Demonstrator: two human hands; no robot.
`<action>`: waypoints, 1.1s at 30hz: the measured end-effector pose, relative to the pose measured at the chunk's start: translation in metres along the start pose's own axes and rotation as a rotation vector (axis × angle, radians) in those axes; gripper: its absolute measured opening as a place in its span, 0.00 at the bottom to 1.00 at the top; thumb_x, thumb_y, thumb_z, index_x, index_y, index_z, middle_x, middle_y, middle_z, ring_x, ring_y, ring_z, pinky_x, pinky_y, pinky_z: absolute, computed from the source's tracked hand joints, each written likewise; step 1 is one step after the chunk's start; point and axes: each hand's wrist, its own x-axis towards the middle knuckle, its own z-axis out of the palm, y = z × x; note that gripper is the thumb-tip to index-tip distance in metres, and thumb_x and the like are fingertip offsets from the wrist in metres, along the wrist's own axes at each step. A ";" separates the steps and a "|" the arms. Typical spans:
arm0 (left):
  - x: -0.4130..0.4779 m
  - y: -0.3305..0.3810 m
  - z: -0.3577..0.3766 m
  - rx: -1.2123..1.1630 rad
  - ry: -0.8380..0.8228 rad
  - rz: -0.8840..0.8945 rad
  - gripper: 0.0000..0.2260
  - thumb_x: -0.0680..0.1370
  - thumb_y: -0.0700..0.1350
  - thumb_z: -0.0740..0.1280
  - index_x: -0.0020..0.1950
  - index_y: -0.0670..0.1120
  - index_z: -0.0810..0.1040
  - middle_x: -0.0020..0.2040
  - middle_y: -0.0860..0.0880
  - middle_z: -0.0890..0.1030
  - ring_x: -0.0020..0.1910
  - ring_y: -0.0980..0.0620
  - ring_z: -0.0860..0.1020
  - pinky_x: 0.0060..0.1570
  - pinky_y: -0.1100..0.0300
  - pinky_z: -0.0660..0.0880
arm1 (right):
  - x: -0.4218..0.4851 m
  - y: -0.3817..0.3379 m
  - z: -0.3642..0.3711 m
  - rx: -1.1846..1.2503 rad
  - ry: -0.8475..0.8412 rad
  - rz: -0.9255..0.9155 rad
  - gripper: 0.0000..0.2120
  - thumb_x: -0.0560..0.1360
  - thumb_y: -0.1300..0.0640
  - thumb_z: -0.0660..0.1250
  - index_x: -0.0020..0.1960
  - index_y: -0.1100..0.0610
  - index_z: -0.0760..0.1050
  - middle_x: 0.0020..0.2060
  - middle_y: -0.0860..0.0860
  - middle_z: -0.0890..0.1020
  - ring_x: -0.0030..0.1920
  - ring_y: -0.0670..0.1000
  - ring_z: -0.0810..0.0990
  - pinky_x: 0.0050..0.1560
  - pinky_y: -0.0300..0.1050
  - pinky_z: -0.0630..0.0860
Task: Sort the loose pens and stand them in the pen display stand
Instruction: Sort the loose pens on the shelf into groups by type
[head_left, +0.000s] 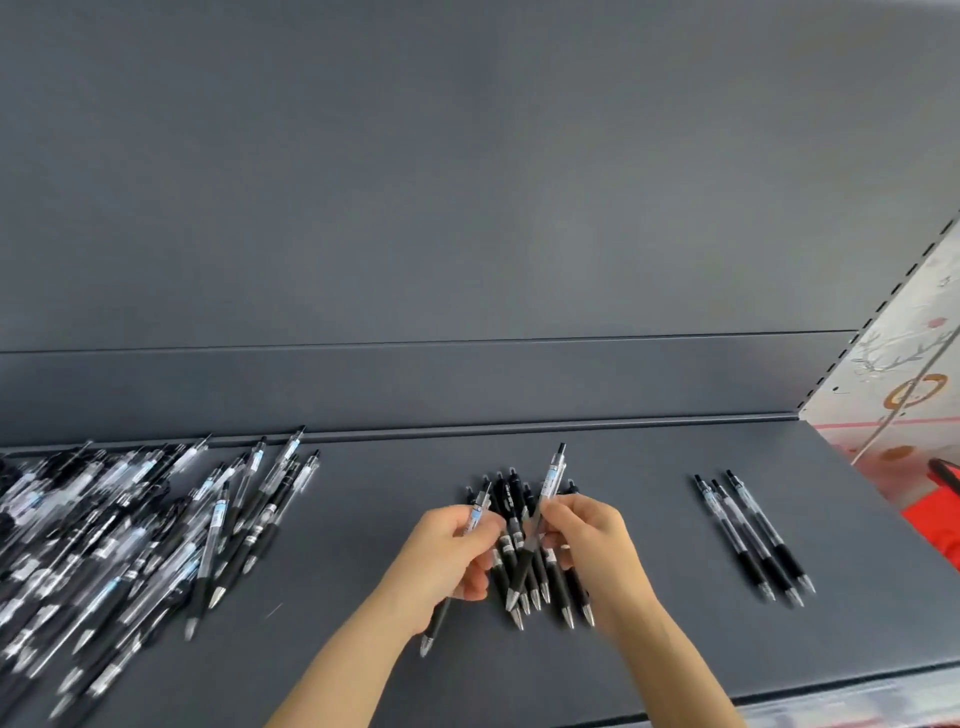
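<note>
The left hand (447, 551) curls its fingers round one pen (480, 506); the right hand (592, 545) pinches a second pen (553, 475), both above a small pen group (509, 493) on the grey shelf (675, 639). A loose pile (130, 545) lies left and three pens (753, 535) well apart right; the held pens possibly touch the group

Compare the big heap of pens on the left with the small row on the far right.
The heap holds dozens of pens; the row only three. The heap's pens overlap at mixed angles; the row's lie side by side, parallel. The heap mixes several kinds; the row's pens look alike. Both lie flat on the grey shelf, tips toward the near edge.
</note>
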 end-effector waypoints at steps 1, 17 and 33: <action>0.004 0.002 0.007 0.061 0.023 0.026 0.11 0.79 0.46 0.62 0.49 0.38 0.77 0.27 0.51 0.69 0.23 0.55 0.66 0.26 0.62 0.66 | 0.001 0.001 -0.009 0.016 0.008 0.012 0.14 0.77 0.61 0.61 0.33 0.58 0.75 0.31 0.53 0.80 0.29 0.47 0.70 0.31 0.38 0.65; 0.072 0.036 0.177 0.040 -0.098 -0.038 0.06 0.74 0.30 0.64 0.42 0.40 0.75 0.37 0.44 0.75 0.35 0.49 0.74 0.38 0.56 0.77 | 0.021 0.042 -0.169 -0.494 0.421 0.038 0.08 0.74 0.66 0.62 0.50 0.64 0.78 0.39 0.58 0.81 0.40 0.56 0.77 0.40 0.44 0.73; 0.110 0.040 0.236 0.450 0.013 0.055 0.12 0.74 0.37 0.68 0.51 0.45 0.66 0.46 0.44 0.76 0.30 0.48 0.79 0.36 0.54 0.81 | 0.051 0.067 -0.204 -0.831 0.426 0.029 0.09 0.77 0.60 0.60 0.51 0.63 0.76 0.48 0.57 0.76 0.48 0.58 0.76 0.45 0.47 0.71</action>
